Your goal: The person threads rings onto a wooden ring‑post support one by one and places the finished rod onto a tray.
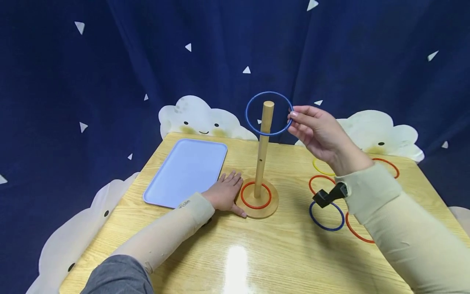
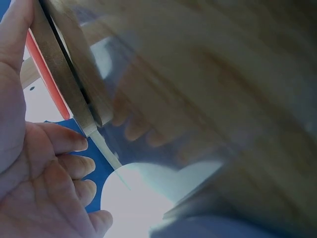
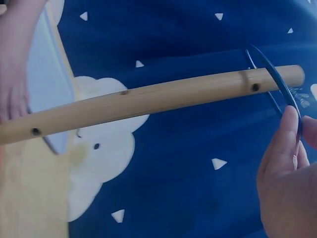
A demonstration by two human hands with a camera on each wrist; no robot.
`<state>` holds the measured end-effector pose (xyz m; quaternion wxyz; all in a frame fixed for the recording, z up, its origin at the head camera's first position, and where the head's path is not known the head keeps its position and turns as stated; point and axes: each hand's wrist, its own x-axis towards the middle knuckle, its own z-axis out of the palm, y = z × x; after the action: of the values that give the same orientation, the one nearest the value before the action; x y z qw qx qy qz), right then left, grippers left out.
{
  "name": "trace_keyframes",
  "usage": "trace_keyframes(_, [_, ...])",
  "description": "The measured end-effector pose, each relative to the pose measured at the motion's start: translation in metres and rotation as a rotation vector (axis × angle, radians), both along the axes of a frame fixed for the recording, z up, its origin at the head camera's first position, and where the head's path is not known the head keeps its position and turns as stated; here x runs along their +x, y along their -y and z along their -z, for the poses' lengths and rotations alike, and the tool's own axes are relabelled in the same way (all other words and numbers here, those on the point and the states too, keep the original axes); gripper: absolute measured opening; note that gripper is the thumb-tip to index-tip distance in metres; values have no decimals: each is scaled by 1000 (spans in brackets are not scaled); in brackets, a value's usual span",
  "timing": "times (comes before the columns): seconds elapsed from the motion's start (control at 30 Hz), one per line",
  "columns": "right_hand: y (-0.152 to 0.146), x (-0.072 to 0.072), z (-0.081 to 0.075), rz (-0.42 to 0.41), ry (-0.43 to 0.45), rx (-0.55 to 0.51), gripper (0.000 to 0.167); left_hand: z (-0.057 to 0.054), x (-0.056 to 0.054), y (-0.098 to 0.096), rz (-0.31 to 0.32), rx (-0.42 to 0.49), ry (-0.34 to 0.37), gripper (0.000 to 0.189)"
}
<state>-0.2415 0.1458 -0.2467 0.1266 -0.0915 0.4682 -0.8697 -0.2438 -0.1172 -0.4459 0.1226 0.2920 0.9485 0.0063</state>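
Note:
My right hand (image 1: pixel 319 128) pinches a thin blue ring (image 1: pixel 269 92) by its right side, between thumb and fingers. The ring is around the top end of an upright wooden post (image 1: pixel 261 163); the right wrist view shows its rim (image 3: pixel 274 69) crossing in front of the post, with the far part behind. A red ring (image 1: pixel 242 200) lies around the post's foot on the round wooden base (image 1: pixel 272 207). At the base's left edge rests my left hand (image 1: pixel 225 192), fingers spread. In the left wrist view, the left palm (image 2: pixel 37 173) is beside the base's rim.
A light blue tray (image 1: pixel 185 171) lies left of the post. On the table's right side are a blue ring (image 1: pixel 328 230), red rings, one (image 1: pixel 320 176) behind it, and a yellow ring (image 1: pixel 314 164), partly hidden by my right arm. A dark blue curtain (image 1: pixel 220 53) hangs behind.

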Motion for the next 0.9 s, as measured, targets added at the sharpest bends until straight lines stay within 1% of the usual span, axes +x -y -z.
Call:
trace_keyframes(0.2, [-3, 0, 27, -23, 42, 61, 20, 4, -1, -1, -13, -11, -5, 126])
trace_keyframes(0.27, [-5, 0, 38, -22, 50, 107, 23, 5, -1, -1, -15, -12, -7, 126])
trace_keyframes(0.37, [-6, -2, 59, -21, 51, 226, 24, 6, -2, -1, -21, -7, -8, 126])
trace_keyframes(0.53, [-6, -7, 104, -46, 49, 474, 10, 6, -2, -1, -36, 3, -10, 125])
trace_keyframes(0.63, [-8, -8, 132, -60, 51, 570, 14, 6, -2, -1, -39, -1, -8, 125])
trace_keyframes(0.7, [-9, -8, 148, -64, 62, 609, 18, 8, -3, -1, -41, -1, -5, 125])
trace_keyframes(0.77, [-10, -7, 161, -64, 73, 632, 20, 9, -3, -2, -44, -6, 0, 125])
trace_keyframes(0.9, [-10, -6, 178, -61, 95, 660, 26, 8, -3, -3, -55, -3, 7, 125])
